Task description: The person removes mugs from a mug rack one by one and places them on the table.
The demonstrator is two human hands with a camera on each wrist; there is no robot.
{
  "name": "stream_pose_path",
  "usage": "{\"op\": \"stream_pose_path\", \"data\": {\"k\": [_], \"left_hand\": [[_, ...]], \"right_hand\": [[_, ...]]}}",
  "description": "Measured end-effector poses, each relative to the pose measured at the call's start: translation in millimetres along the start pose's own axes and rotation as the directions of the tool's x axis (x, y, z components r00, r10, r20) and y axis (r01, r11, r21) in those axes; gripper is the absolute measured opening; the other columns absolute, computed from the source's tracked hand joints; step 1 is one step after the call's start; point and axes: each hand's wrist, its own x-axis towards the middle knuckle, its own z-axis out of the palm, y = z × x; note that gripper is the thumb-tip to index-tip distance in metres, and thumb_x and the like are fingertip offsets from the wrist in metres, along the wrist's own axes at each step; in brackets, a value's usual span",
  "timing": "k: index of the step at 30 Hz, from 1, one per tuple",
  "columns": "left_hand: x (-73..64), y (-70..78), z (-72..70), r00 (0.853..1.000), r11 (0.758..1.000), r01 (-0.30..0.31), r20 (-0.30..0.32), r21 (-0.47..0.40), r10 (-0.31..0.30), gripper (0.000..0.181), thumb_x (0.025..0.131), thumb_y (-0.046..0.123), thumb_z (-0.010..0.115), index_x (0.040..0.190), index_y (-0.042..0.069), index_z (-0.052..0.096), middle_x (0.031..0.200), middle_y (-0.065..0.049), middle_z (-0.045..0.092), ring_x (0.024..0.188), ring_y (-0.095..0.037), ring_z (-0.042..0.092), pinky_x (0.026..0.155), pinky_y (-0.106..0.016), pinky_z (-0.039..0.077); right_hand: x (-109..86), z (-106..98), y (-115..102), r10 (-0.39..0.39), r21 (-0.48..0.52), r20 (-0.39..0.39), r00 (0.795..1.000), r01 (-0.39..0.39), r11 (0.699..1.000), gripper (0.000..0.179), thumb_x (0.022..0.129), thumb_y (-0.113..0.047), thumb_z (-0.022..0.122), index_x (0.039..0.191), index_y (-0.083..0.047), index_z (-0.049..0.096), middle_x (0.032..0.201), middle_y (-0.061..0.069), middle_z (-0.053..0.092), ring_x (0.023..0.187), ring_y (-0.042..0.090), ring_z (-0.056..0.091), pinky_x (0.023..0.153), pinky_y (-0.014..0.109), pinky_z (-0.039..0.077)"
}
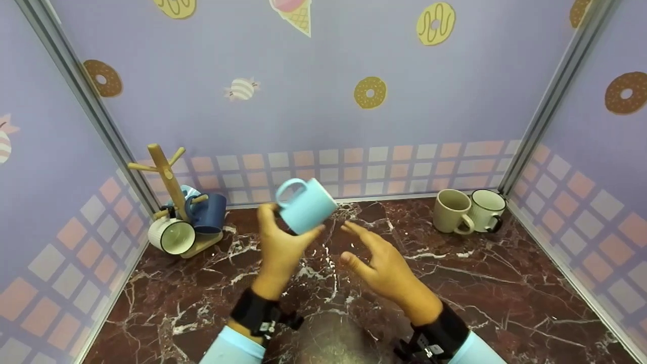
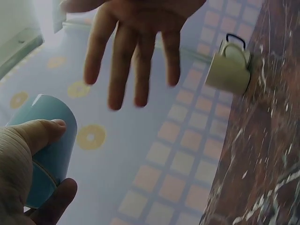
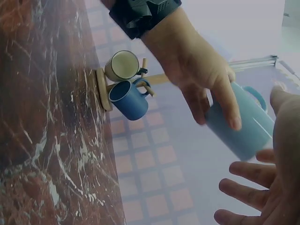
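Note:
My left hand [image 1: 283, 247] grips a light blue mug [image 1: 309, 206] above the counter, fingers and thumb around its body. The mug is tilted, its handle pointing up and to the left in the head view. To its right, my right hand [image 1: 386, 268] is apart from the mug, fingers extended and thumb spread, holding nothing. The left wrist view shows the thumb lying along the mug [image 2: 49, 112], with the right hand [image 2: 140, 28] beyond it. In the right wrist view, the right hand's spread fingers [image 3: 243, 192] are near the mug [image 3: 243, 124].
A wooden mug tree [image 1: 167, 172] stands at the left back, carrying a dark blue mug [image 1: 210, 215], a white mug with a black rim [image 1: 174, 236] and a partly hidden pale blue item [image 1: 189, 191]. A beige mug [image 1: 450, 210] and another white mug [image 1: 488, 208] stand at the right back. Walls enclose the marbled counter [image 1: 505, 303].

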Motion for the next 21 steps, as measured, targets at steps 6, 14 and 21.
{"op": "stream_pose_path", "data": {"k": [6,14,21], "left_hand": [[-14.7,-1.1,20.8,0.994,0.994,-0.112,0.013,0.017,0.111,0.098,0.065,0.017,0.112,0.138,0.009,0.047,0.139,-0.016,0.059,0.122,-0.036,0.065,0.102,-0.056,0.064],[-24.1,-3.9,34.0,0.989,0.987,-0.151,0.013,0.049,0.15,0.108,0.066,0.017,0.111,0.152,0.011,0.046,0.145,-0.016,0.055,0.128,-0.037,0.064,0.11,-0.059,0.061],[-37.7,-0.9,36.8,0.978,0.983,-0.172,0.131,0.069,0.162,0.118,0.079,0.018,0.104,0.174,0.02,0.035,0.161,-0.017,0.046,0.138,-0.039,0.06,0.11,-0.058,0.064]], "right_hand": [[3.5,1.9,-0.2,0.083,0.242,-0.029,0.996,-0.074,0.967,0.07,0.115,-0.028,0.068,0.175,-0.005,0.04,0.166,0.016,0.063,0.148,0.041,0.067,0.122,0.059,0.056],[4.3,5.5,-6.3,0.207,0.365,-0.003,0.978,-0.192,0.911,0.075,0.116,-0.027,0.066,0.174,0.007,0.032,0.167,0.024,0.058,0.151,0.043,0.064,0.126,0.059,0.052],[4.4,6.6,-7.8,0.226,0.42,0.023,0.974,-0.214,0.882,0.087,0.116,-0.028,0.066,0.178,0.006,0.016,0.169,0.026,0.056,0.153,0.042,0.062,0.126,0.054,0.053]]}}
